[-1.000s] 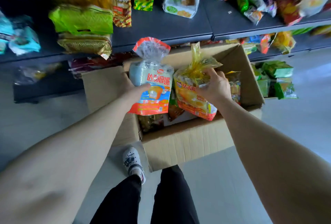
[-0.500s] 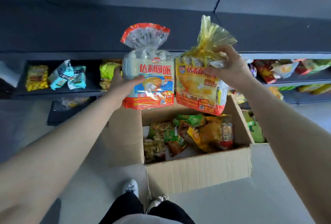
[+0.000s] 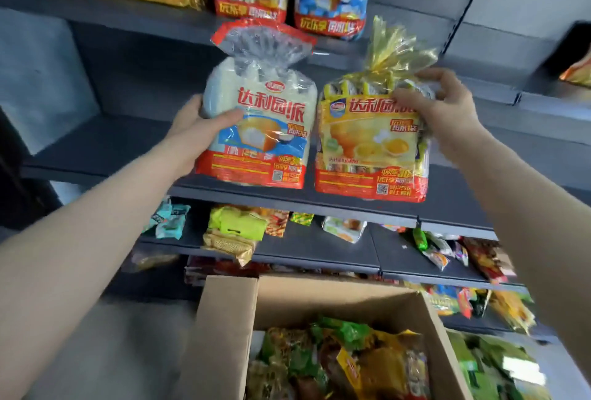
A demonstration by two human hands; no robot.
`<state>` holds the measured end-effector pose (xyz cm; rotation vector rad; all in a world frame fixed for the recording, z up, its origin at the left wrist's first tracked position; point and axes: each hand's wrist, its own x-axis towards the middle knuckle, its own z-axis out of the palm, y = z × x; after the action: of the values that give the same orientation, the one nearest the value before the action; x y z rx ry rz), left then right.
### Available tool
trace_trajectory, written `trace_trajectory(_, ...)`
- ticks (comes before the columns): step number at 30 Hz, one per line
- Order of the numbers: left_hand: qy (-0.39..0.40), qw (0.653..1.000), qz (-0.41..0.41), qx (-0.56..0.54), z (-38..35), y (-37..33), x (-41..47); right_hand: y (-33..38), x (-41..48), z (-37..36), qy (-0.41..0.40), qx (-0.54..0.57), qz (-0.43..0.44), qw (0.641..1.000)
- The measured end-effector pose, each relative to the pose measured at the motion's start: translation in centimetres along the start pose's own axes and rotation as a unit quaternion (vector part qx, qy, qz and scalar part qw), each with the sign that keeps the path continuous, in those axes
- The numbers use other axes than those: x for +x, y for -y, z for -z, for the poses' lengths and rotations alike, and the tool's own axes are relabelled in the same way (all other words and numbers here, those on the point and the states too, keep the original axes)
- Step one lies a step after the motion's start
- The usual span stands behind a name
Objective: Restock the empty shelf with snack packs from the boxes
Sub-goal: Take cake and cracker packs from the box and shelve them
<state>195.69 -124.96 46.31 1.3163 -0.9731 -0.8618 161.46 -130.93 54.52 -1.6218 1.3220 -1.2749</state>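
Head view showed you holding two snack bags up at the middle of the frame, in front of the bare grey shelf [image 3: 105, 144] that ran across its centre. Your left hand [image 3: 198, 124] was clamped on the left side of the white-and-blue bag [image 3: 259, 124], thumb across its front. Your right hand [image 3: 444, 108] was closed over the upper right shoulder of the yellow bag [image 3: 367, 144], just below its gathered neck. The two bags stood upright and side by side, almost touching, their red bottom bands level with the shelf's front lip; whether they already rested on the shelf could not be told.

Both bags looked light and puffy, thin glossy film packed with small individually wrapped cakes, so they would likely dent rather than hold shape. The film looked slick and crinkly. Gripping the broad sides, as your left hand did, seemed safer than pinching the frilled tops, which could tear or slip. Their flat bases should let them stand if set down squarely.

Similar bags stood on the shelf above, at the top of the frame. A brown corrugated cardboard box [image 3: 224, 335], matte and stiff, sat open at the bottom centre, full of more mixed snack packs [image 3: 335, 361].
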Motion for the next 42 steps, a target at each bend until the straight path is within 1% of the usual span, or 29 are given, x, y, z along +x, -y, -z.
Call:
trace_trajectory(5, 0.007, 0.999, -0.048, -0.011, 2.4, -6.5, 4.3, 5.6, 3.7, -0.7, -0.019, 0.064, -0.004, 0.998)
trace_trajectory(11, 0.011, 0.991, -0.104, -0.079, 4.4, -12.6, 12.5, 9.8, 7.9, -1.9, -0.042, 0.105, -0.004, 0.994)
trace_trajectory(14, 0.020, 0.988, -0.119, -0.095, 4.3, -14.7, 17.0, 11.3, 9.8, -2.8, -0.062, 0.112, -0.005, 0.992)
trace_trajectory(16, 0.026, 0.988, -0.114, -0.101, 3.7, -15.5, 20.0, 12.2, 11.2, -3.6, -0.074, 0.117, -0.001, 0.990)
trace_trajectory(19, 0.016, 0.991, -0.094, -0.099, 2.3, -15.9, 24.1, 13.0, 13.3, -4.8, -0.105, 0.132, 0.001, 0.986)
trace_trajectory(22, 0.016, 0.992, -0.094, -0.086, 0.9, -15.4, 27.6, 13.4, 15.5, -5.9, -0.139, 0.141, 0.001, 0.980)
trace_trajectory(27, 0.043, 0.991, -0.126, -0.021, 0.0, -13.0, 32.7, 13.8, 19.3, -8.1, -0.181, 0.158, 0.017, 0.970)
trace_trajectory(30, 0.072, 0.988, -0.134, 0.004, 0.0, -12.1, 33.9, 13.9, 21.6, -9.4, -0.196, 0.166, 0.052, 0.965)
trace_trajectory(34, 0.099, 0.985, -0.135, 0.031, 0.5, -11.7, 35.4, 14.0, 24.3, -10.8, -0.177, 0.143, 0.104, 0.968)
trace_trajectory(38, 0.125, 0.984, -0.126, 0.020, 1.7, -11.9, 36.0, 13.2, 26.3, -10.3, -0.140, 0.137, 0.115, 0.974)
trace_trajectory(42, 0.116, 0.986, -0.119, 0.024, 2.4, -11.6, 36.5, 10.9, 28.0, -10.0, -0.117, 0.109, 0.132, 0.978)
